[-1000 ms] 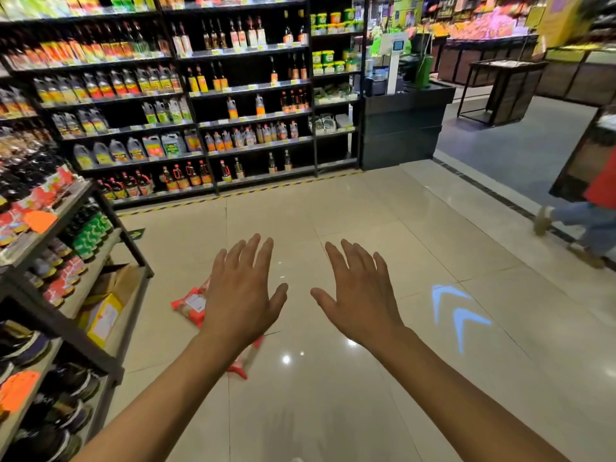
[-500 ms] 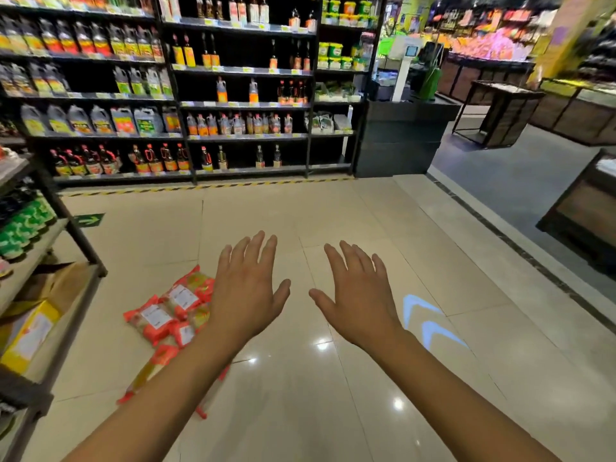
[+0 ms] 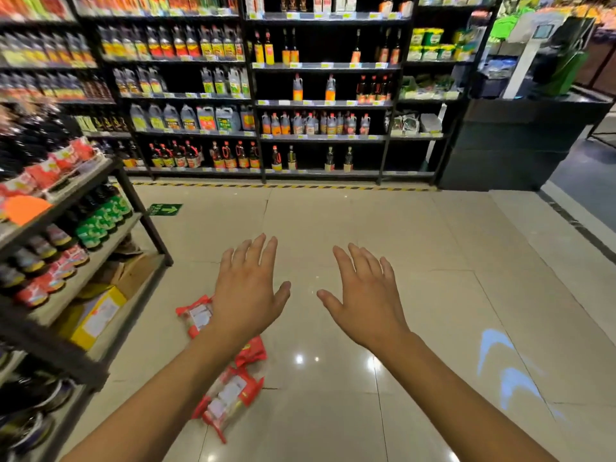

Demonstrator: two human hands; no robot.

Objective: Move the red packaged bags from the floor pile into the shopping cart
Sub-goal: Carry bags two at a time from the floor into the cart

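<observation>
A pile of red packaged bags (image 3: 230, 391) with white labels lies on the shiny tiled floor, partly hidden under my left forearm. One bag (image 3: 195, 315) pokes out to the left of my wrist. My left hand (image 3: 248, 291) is held out flat above the pile, fingers apart, holding nothing. My right hand (image 3: 363, 295) hovers palm down to the right of it, fingers spread and empty, over bare floor. No shopping cart is in view.
A dark shelf rack (image 3: 60, 261) with bottles and a yellow box (image 3: 93, 316) stands close on the left. Tall shelves of sauce bottles (image 3: 266, 105) line the back. A dark counter (image 3: 513, 141) is at the back right. Blue arrows (image 3: 500, 365) glow on the floor.
The view has swung left and back: the left rack now fills more of the frame and the bags sit lower, under my left forearm. Both hands stay spread and empty.
</observation>
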